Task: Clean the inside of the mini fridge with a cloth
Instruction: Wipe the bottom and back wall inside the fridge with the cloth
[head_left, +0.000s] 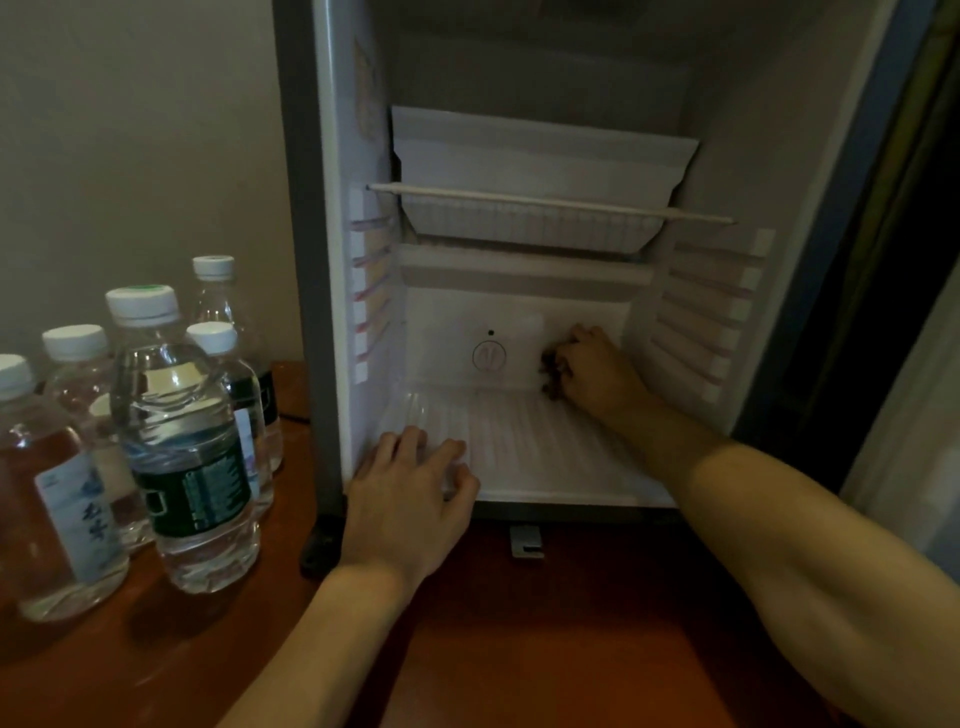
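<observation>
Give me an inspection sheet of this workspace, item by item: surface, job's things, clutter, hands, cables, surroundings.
Surface: brown wooden top, with the open mini fridge standing on it.
Job's things: fridge interior holds nothing but a wire shelf and a dial on the back wall; dark cloth bunched against that wall, low right.
Clutter: five capped water bottles grouped left of the fridge.
Hands: right hand grips the cloth; left hand rests flat on the fridge floor's front edge.
Cables: a thin dark line behind the bottles might be a cord; cannot tell.
Surroundings: plain wall on the left, dark door frame on the right.
</observation>
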